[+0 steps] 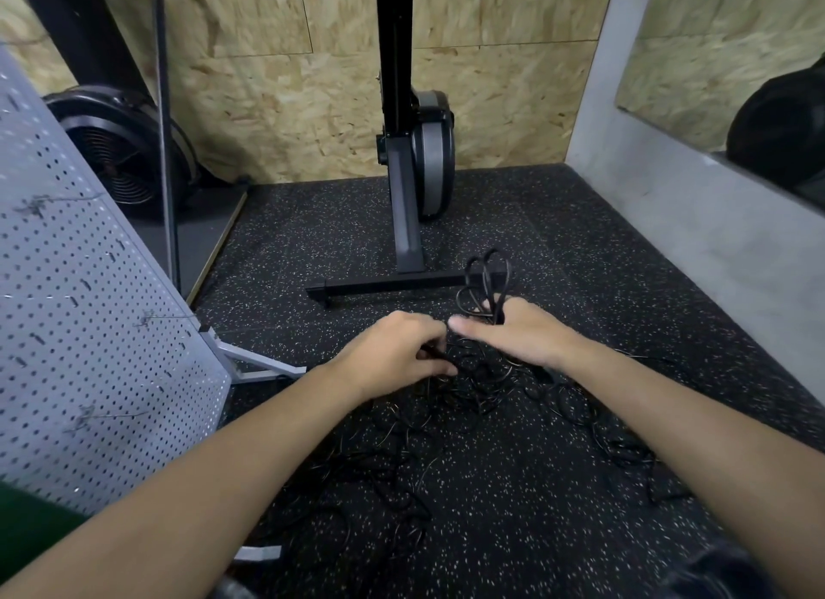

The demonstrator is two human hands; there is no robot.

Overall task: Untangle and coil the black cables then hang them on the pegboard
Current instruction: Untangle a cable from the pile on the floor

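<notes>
Black cables [468, 388] lie mostly knotted on the rubber floor [580, 241] as a person works the tangle. The right hand [518, 335] has its grip closed round a few gathered loops [486, 281]; the left hand [393, 353] pinches a strand beside it. Coiling looks barely begun, and the pegboard [89, 330] at left carries no cable yet.

The curled fingers [424, 328] of the left hand [393, 353] are hiding the strand they are pinching, the black cables [482, 375] are blending into the dark speckled floor [513, 531] so single runs are getting lost, and the pegboard [89, 330] is running off the left edge.
</notes>
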